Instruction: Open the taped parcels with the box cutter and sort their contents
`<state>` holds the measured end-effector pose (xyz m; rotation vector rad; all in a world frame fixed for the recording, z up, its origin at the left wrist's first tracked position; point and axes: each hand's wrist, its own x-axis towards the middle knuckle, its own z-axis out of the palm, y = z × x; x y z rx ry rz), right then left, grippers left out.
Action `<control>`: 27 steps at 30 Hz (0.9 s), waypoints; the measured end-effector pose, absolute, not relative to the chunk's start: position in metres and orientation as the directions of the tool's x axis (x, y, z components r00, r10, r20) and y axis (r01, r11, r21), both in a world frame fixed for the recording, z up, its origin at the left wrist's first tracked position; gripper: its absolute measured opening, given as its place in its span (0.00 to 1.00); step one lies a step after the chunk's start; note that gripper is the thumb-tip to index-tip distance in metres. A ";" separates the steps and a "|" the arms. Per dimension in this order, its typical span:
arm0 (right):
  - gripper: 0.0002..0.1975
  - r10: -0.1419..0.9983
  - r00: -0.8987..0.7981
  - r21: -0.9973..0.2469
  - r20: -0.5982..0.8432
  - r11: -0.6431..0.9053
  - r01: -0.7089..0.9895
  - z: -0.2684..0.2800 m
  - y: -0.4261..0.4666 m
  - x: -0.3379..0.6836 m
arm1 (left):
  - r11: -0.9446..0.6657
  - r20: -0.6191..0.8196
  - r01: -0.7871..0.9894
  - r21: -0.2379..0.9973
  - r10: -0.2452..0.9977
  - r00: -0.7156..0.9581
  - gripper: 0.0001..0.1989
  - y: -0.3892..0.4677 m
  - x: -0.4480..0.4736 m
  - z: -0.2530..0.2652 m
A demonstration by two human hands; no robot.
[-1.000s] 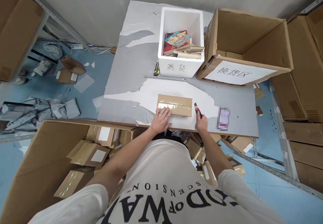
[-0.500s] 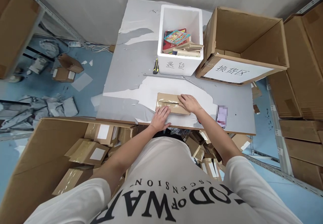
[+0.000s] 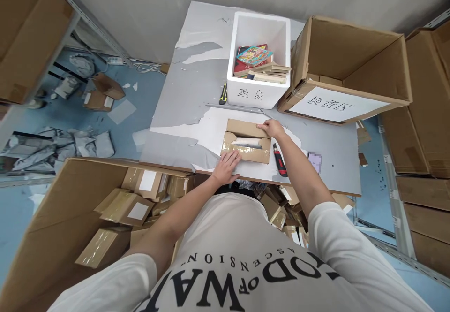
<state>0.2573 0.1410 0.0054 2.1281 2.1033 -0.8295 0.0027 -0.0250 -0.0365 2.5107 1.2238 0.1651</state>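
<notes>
A small cardboard box (image 3: 262,155) with shiny tape lies on the table's white patch, its far flap (image 3: 242,126) lifted back. Through the gap in its top something pale shows, too little of it to name. My left hand (image 3: 227,165) rests on the box's near left edge with its fingers stretched out. At the far right corner, my right hand (image 3: 271,128) pinches the lifted flap. Just right of the box, beside my right forearm, lies a red and black utility knife (image 3: 280,162).
Behind the box stand a white foam bin (image 3: 255,94) holding several books and a large open carton (image 3: 351,108). A yellow and black cutter (image 3: 223,94) lies left of the bin. A phone (image 3: 315,162) is at the right. Below left, a big carton (image 3: 45,237) holds several taped boxes.
My right hand has moved up and away from me, raising the far flap and opening the box's top. The red knife now shows. My left hand stays on the near edge.
</notes>
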 end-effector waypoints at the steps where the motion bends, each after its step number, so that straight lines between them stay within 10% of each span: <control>1: 0.28 0.916 0.008 -0.309 -0.401 -0.143 0.940 0.001 0.141 0.255 | -0.568 -0.045 0.746 0.348 0.785 0.618 0.41 -0.025 0.003 -0.036; 4: 0.27 0.959 0.081 -0.283 -0.270 -0.159 0.946 -0.008 0.130 0.246 | -0.575 -0.038 0.744 0.340 0.782 0.622 0.38 -0.023 0.003 -0.032; 9: 0.21 0.957 -0.247 -0.239 0.154 0.279 0.930 0.006 0.087 0.238 | -0.587 -0.026 0.715 0.381 0.766 0.643 0.32 0.001 -0.008 -0.016; 13: 0.23 0.777 -0.629 -0.262 -0.035 0.600 0.756 0.024 0.052 0.229 | -0.566 0.014 0.710 0.420 0.786 0.618 0.46 0.042 -0.033 -0.010; 19: 0.18 0.850 -0.449 -0.204 -0.277 0.404 0.892 0.037 0.029 0.211 | -0.620 -0.109 0.615 0.487 0.656 0.747 0.50 0.093 -0.063 -0.023; 27: 0.26 0.831 -0.548 -0.230 -0.098 0.517 0.825 -0.006 -0.052 0.209 | -0.605 -0.130 0.620 0.499 0.656 0.744 0.46 0.090 -0.064 -0.033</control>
